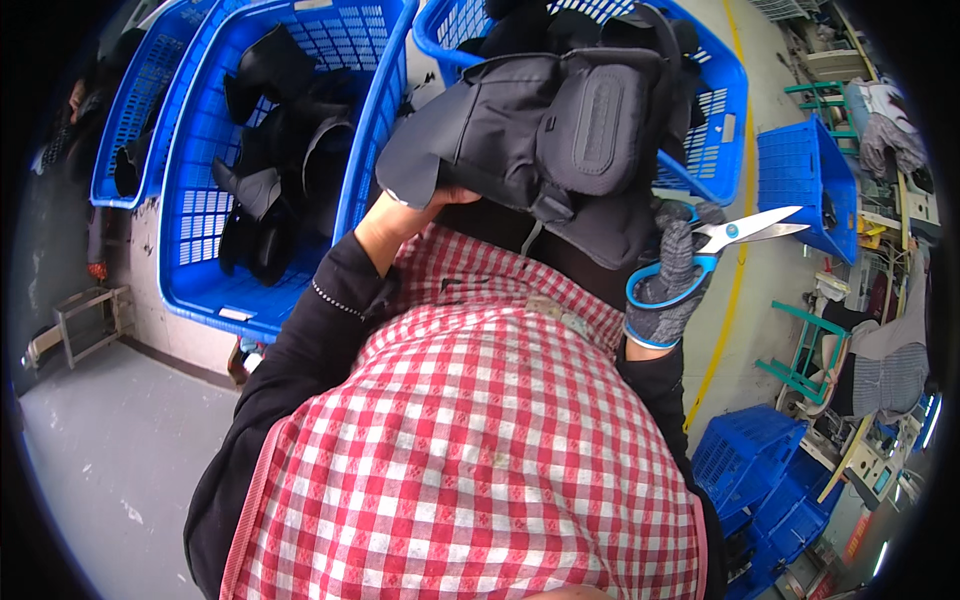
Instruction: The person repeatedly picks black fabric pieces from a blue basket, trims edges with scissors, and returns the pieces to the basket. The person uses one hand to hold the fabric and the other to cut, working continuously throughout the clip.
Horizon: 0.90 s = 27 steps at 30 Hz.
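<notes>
My left hand (415,218), bare, grips the lower left edge of a black padded guard (490,125). The guard is soft fabric with a smooth flap at its left and a raised, rounded pad at its right. It is held up over the front of a blue crate (738,130) with more black pieces in it. My right hand (672,275), in a grey glove, has its fingers through the blue handles of the scissors (748,228). The blades point right, away from the guard, and are slightly apart.
A blue crate (358,170) of black pieces stands left, beside another blue crate (118,165). A small bench (75,325) is far left. Rightward lie a yellow floor line (708,385), a blue crate (790,175), stacked crates (740,450), teal stool frames (812,350) and seated people (885,375).
</notes>
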### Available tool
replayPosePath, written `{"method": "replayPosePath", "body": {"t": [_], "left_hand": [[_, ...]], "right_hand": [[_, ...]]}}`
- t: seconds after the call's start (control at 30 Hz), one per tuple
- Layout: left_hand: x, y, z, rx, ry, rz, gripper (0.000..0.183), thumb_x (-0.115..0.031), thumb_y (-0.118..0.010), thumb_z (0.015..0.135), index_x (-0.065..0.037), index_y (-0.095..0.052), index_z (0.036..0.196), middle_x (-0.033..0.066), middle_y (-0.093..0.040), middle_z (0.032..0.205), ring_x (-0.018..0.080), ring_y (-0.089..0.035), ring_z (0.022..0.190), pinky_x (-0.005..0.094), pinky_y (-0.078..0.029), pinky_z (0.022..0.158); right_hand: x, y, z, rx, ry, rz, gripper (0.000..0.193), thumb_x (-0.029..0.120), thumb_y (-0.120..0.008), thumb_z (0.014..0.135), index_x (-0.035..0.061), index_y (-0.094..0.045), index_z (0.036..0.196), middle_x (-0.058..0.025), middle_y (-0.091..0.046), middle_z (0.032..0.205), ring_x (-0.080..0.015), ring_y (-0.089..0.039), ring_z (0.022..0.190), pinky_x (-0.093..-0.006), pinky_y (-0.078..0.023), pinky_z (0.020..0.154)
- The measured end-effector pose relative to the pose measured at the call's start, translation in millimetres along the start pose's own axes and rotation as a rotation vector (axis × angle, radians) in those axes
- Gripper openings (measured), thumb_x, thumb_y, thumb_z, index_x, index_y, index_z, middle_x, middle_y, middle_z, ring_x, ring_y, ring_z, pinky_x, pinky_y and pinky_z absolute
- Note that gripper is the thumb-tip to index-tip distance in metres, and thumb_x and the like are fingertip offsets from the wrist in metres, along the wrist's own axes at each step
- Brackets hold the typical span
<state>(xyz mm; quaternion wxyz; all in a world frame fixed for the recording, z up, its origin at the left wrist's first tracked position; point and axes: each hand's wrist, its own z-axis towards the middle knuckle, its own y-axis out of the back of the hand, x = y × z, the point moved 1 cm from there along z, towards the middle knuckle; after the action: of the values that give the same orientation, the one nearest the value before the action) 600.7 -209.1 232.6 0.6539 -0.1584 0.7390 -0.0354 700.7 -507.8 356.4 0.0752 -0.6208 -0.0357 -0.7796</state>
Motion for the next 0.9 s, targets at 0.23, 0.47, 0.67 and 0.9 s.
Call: {"method": "replayPosePath", "body": {"t": [0.23, 0.47, 0.67, 0.9], "left_hand": [[-25, -25, 7, -0.049, -0.122, -0.217, 0.05, -0.003, -0.09, 0.077, -0.004, -0.069, 0.122, 0.0028, -0.07, 0.115, 0.0175, -0.064, 0.102, 0.0311, -0.055, 0.091], [-80, -48, 8, -0.193, -0.257, -0.077, 0.041, -0.004, -0.087, 0.08, -0.002, -0.069, 0.116, 0.0028, -0.069, 0.111, 0.0125, -0.063, 0.099, 0.0292, -0.053, 0.089], [-153, 51, 18, -0.416, -0.558, -0.009, 0.026, -0.003, -0.079, 0.087, 0.001, -0.075, 0.113, 0.0082, -0.078, 0.1, 0.017, -0.072, 0.087, 0.0301, -0.057, 0.085], [-176, 174, 41, -0.922, 0.367, 1.638, 0.058, -0.034, -0.078, 0.09, -0.001, -0.062, 0.134, 0.0247, -0.066, 0.131, 0.0445, -0.064, 0.118, 0.0462, -0.051, 0.103]], "right_hand": [[-10, 12, -1, -0.149, -0.152, 0.103, 0.048, 0.021, -0.076, 0.095, 0.0021, -0.051, 0.131, -0.0101, -0.07, 0.106, -0.0195, -0.067, 0.099, -0.0338, -0.052, 0.093], [-17, 16, -1, -0.189, -0.189, 0.107, 0.049, 0.022, -0.074, 0.097, 0.0012, -0.049, 0.134, -0.0138, -0.069, 0.106, -0.0218, -0.067, 0.098, -0.036, -0.054, 0.091], [3, 10, 15, 0.007, -0.286, 0.16, 0.047, 0.032, -0.063, 0.104, 0.0017, -0.049, 0.137, -0.0118, -0.069, 0.088, -0.023, -0.068, 0.072, -0.036, -0.058, 0.065], [-10, 23, 103, -0.133, -0.25, 0.363, 0.032, 0.029, -0.062, 0.105, 0.0069, -0.055, 0.127, -0.0085, -0.067, 0.085, -0.0205, -0.065, 0.071, -0.0349, -0.055, 0.063]]}}
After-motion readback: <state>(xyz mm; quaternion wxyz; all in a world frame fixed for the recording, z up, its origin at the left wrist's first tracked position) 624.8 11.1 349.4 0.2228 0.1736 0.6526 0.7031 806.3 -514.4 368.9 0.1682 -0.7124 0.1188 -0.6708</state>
